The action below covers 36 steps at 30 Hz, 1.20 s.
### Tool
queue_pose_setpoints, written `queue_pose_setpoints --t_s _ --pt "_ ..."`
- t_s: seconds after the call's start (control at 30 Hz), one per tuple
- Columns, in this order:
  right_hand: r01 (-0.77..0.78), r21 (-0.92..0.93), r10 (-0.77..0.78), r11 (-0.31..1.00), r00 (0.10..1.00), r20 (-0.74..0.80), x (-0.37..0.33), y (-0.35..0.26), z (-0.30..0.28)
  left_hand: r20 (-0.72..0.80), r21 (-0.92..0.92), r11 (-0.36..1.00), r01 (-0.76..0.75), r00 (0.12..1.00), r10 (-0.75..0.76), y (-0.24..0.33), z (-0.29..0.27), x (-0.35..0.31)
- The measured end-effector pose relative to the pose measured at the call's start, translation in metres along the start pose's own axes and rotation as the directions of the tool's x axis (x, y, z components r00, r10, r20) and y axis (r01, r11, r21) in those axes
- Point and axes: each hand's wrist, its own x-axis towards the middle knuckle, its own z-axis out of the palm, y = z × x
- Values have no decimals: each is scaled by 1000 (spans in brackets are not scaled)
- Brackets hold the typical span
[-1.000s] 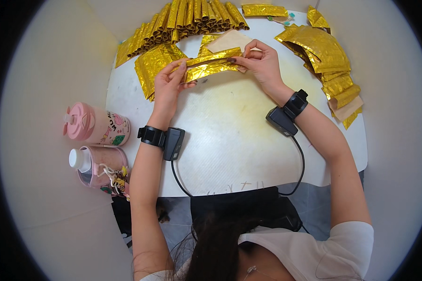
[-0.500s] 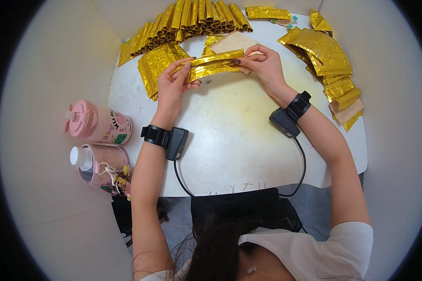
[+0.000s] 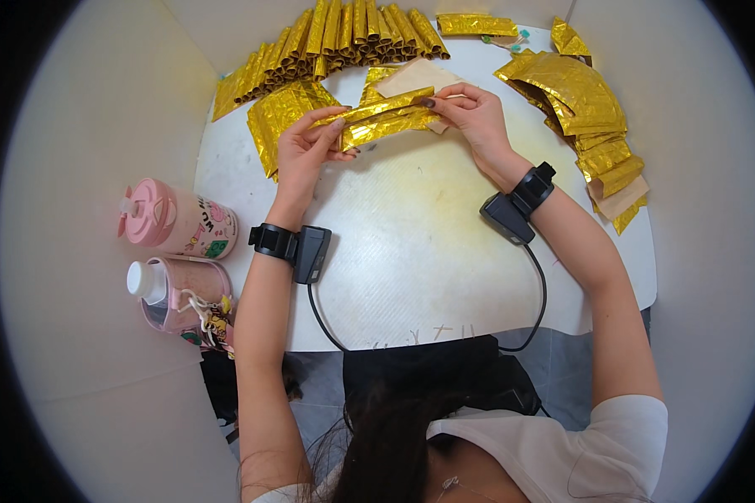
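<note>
A partly folded sheet of gold foil paper [image 3: 390, 127] is stretched between my hands above the far part of the table, its upper edge turned over into a narrow band. My left hand [image 3: 310, 144] pinches the left end between thumb and fingers. At the other end, my right hand [image 3: 476, 121] grips the upper corner with thumb and forefinger. A stack of flat gold sheets [image 3: 268, 121] lies just beyond my left hand and is partly covered by it. Behind the held sheet rests a beige paper piece [image 3: 419, 75] with gold foil beside it.
Several rolled gold tubes [image 3: 344, 38] are piled along the back. Folded gold foil pieces [image 3: 579, 92] spread over the right side of the white table [image 3: 411, 251]. A pink tumbler [image 3: 184, 220] and a pink holder with a white-capped bottle [image 3: 189, 293] stand at the left. Wrist cables trail off the near edge.
My left hand has shifted slightly left and toward me, tilting the sheet's left end a little lower. My right hand stays nearly in place, still gripping its corner.
</note>
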Motion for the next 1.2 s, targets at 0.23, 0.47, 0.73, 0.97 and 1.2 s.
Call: queue_pose_setpoints --t_s 0.23,0.47,0.73,0.97,1.2 --pt "-3 24 3 1000 1000 4 -1 -1 1 -15 -3 1000 -17 1000 17 -1 -1 0" --pt "-11 55 5 998 995 100 3 -2 -6 44 66 997 50 998 -53 -1 -9 2" --pt "-29 82 3 996 956 292 10 3 -14 107 -104 976 193 978 -182 1 -14 1" --pt "34 -16 -25 999 925 380 10 -5 -15 79 -155 958 242 970 -232 1 -19 1" --pt "39 -77 -3 996 911 413 13 -2 -23 131 -164 933 319 945 -300 9 -21 0"
